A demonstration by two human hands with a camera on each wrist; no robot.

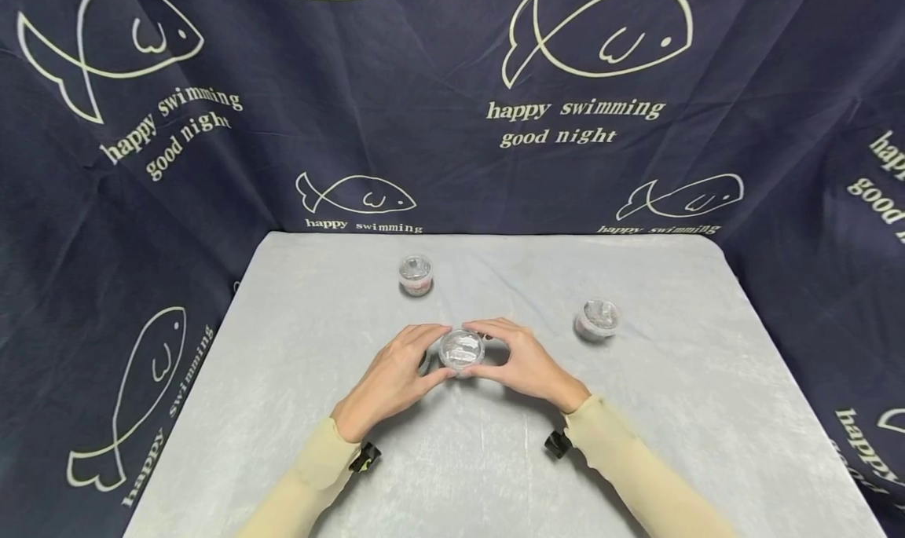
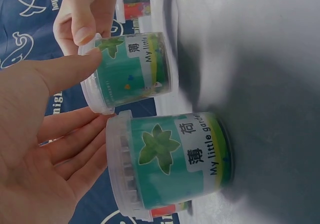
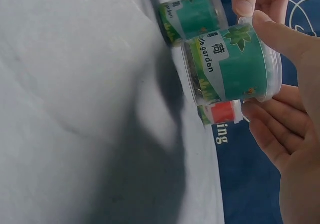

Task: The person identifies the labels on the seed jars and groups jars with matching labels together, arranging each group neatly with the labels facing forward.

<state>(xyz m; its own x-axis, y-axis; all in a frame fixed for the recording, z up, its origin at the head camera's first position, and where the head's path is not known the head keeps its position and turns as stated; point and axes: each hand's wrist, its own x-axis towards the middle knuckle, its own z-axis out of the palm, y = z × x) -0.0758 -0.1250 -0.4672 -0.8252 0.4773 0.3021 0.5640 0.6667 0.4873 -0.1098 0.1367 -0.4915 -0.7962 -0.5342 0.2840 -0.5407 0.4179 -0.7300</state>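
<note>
A small clear-lidded plastic cup with a green mint-leaf label [image 2: 132,71] is held between both hands, slightly tilted in the wrist views. My left hand [image 1: 399,371] pinches its lid rim from the left, thumb at the near side and fingers at the far side. From the right, my right hand [image 1: 526,363] grips the same rim with thumb and fingertips. A second green-labelled cup [image 2: 175,159] stands on the table beside the left hand, mostly covered by that hand in the head view.
Two more lidded cups stand on the table: one at the back [image 1: 415,275], one to the right [image 1: 597,318]. Red labels show on cups in the wrist views. A grey cloth covers the table [image 1: 488,475]; a navy fish-print curtain [image 1: 452,114] hangs behind and at both sides.
</note>
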